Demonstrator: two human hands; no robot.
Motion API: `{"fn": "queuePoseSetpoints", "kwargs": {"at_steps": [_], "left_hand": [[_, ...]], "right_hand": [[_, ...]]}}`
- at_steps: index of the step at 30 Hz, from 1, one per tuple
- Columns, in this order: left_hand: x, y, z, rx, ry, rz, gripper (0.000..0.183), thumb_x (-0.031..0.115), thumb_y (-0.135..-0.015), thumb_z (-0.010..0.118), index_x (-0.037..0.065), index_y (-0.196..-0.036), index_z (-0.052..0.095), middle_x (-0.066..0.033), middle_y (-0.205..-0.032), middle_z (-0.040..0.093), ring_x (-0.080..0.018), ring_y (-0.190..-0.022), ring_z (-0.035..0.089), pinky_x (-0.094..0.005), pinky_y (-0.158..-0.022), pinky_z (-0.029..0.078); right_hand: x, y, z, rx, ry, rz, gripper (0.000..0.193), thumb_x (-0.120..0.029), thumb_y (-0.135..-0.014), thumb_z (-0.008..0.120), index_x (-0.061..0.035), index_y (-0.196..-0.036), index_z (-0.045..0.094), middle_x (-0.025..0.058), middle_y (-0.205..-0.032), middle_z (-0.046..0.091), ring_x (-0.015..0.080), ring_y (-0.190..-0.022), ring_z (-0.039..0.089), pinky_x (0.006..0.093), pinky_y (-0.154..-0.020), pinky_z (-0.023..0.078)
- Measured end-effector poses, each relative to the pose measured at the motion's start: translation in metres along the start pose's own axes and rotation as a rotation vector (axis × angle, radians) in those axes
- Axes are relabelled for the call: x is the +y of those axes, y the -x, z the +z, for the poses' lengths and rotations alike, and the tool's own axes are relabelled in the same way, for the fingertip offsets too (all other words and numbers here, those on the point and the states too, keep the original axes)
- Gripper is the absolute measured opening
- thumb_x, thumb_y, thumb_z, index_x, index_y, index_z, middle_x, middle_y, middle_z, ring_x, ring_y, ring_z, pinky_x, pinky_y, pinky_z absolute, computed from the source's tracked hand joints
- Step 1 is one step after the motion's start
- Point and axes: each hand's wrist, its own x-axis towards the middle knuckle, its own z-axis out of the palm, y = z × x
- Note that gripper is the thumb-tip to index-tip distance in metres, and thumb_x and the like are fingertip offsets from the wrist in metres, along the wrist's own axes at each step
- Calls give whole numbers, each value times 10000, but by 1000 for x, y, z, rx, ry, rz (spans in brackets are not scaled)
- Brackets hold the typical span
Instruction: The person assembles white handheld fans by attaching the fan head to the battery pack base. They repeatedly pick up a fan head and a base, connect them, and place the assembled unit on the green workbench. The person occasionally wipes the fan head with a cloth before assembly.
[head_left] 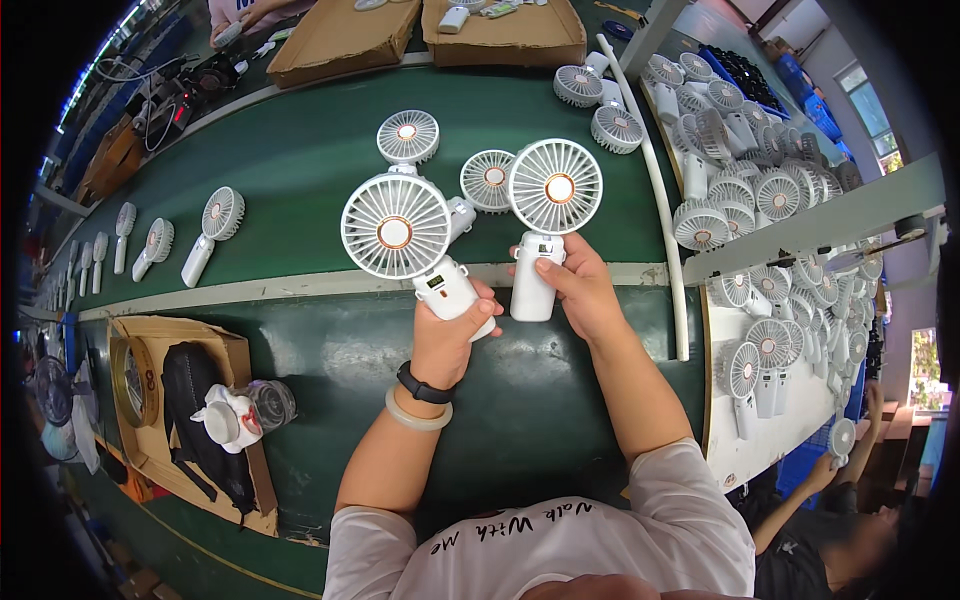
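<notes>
My left hand (452, 330) is wrapped round the handle of a white handheld fan (362, 228), whose round grille tilts toward the left. In my right hand (585, 290) is a second white handheld fan (582, 205), upright, with my thumb pressed on the front of its handle. Both have a copper-coloured ring round a white hub, and a small dark display below the neck. Just beyond them on the green belt lie another fan (408, 135) and one more fan (486, 180), each partly hidden behind the held ones.
Several fans (212, 225) lie along the belt (290, 150) to the left. Many fans crowd a white table (740, 455) at right, past a white pipe (655, 200). Cardboard trays (340, 45) stand at the far side. A box (262, 470) holds a black bag. Other people work nearby.
</notes>
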Motion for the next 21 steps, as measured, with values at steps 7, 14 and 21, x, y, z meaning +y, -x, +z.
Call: {"fn": "queuePoseSetpoints", "kwargs": {"at_steps": [7,14,21], "left_hand": [[-7,-2,-1,-19,155,33,421,-85,-723,621,45,-1100,486,-102,-1130,536,-226,-1091,532,-442,-958,432],[0,-1,9,-168,230,-33,837,149,-750,665,145,-1426,172,-139,-1350,374,-298,-1200,451,-489,-939,435],[3,2,-1,-53,186,30,716,149,-724,680,77,-1326,299,-124,-1178,479,-270,-1059,535,-444,-809,525]], "right_hand": [[3,0,-3,-13,-10,9,343,-66,-830,592,-2,-1149,486,139,-1025,630,220,-875,646,336,-792,520],[10,1,-4,-116,134,-62,370,-120,-870,587,12,-1198,479,91,-1105,576,188,-970,582,301,-857,459],[9,-38,-10,38,654,-221,302,-199,-868,582,-53,-1132,585,85,-1081,535,218,-890,561,295,-791,446]]}}
